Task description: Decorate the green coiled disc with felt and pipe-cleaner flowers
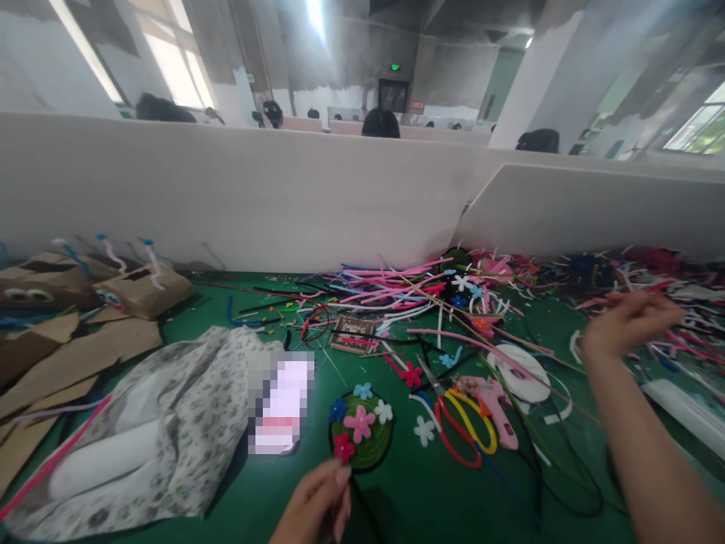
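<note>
My left hand [320,499] is at the bottom centre, thumb and fingers pinched together at the lower edge of a round green coiled disc [371,451]. What the pinch holds, if anything, is hidden. Pink, red, white and blue flowers [360,423] sit on the disc's face, and a black strip [365,505] runs down below it. To the right, my right hand [634,321] is raised over a heap of coloured pipe cleaners [668,340]. Its fingers are stretched out and a little bent, and I see nothing in them.
Red-and-yellow-handled scissors [461,434] lie beside a pink glue gun [492,408] and a white ribbon roll [518,374]. Loose pipe cleaners [390,285] fill the back. Patterned cloth [192,415], a phone [283,404] and cardboard pieces [113,351] are left. A white partition [254,196] stands behind.
</note>
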The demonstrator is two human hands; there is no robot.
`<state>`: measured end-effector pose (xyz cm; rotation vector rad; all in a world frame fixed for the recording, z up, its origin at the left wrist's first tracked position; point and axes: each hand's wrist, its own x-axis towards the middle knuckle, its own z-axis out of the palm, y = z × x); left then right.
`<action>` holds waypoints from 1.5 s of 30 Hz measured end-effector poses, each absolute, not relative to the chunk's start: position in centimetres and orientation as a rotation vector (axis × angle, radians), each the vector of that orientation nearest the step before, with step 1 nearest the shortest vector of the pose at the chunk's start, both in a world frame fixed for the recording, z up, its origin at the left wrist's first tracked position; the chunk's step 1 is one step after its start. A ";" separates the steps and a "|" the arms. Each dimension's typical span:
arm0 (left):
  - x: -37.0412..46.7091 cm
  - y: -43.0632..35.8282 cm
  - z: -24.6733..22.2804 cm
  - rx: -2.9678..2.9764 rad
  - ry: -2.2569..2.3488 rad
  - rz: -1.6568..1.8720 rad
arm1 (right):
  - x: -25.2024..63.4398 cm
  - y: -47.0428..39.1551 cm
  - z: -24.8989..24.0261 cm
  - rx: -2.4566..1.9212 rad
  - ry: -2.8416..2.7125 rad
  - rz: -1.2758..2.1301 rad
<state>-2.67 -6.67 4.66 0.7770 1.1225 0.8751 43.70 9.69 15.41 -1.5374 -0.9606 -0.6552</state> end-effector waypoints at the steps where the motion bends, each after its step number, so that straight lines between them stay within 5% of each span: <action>1: -3.0 -4.5 6.2 0.850 1.094 0.930 | 42.8 9.1 16.3 -1.462 -0.917 -0.671; 4: -3.3 3.6 10.5 0.936 1.070 1.223 | 37.8 6.6 18.1 -1.289 -0.987 -0.643; 9: -0.9 12.5 12.3 1.071 1.060 1.017 | 26.6 0.8 16.8 -1.216 -1.734 -0.486; 13: 0.1 9.2 10.6 1.194 1.018 0.910 | 21.8 -1.9 13.2 -1.202 -2.178 -0.287; 24: -2.4 -0.5 8.4 1.452 0.890 0.672 | 19.3 -2.8 9.9 -1.147 -2.232 -0.108; 29: -3.4 -0.8 7.5 1.272 0.920 0.865 | 20.8 -2.4 9.9 -1.179 -1.723 -0.522; 33: -3.8 -1.1 7.3 1.193 0.953 0.957 | 21.1 -3.1 8.0 -1.151 -1.364 -0.288; 40: -3.5 -2.1 6.2 1.432 0.989 0.875 | 16.0 -4.8 7.3 -0.960 -2.099 -0.629; 45: -3.2 -2.6 6.2 1.582 1.024 0.808 | 15.8 -3.0 9.3 -1.042 -2.148 -0.338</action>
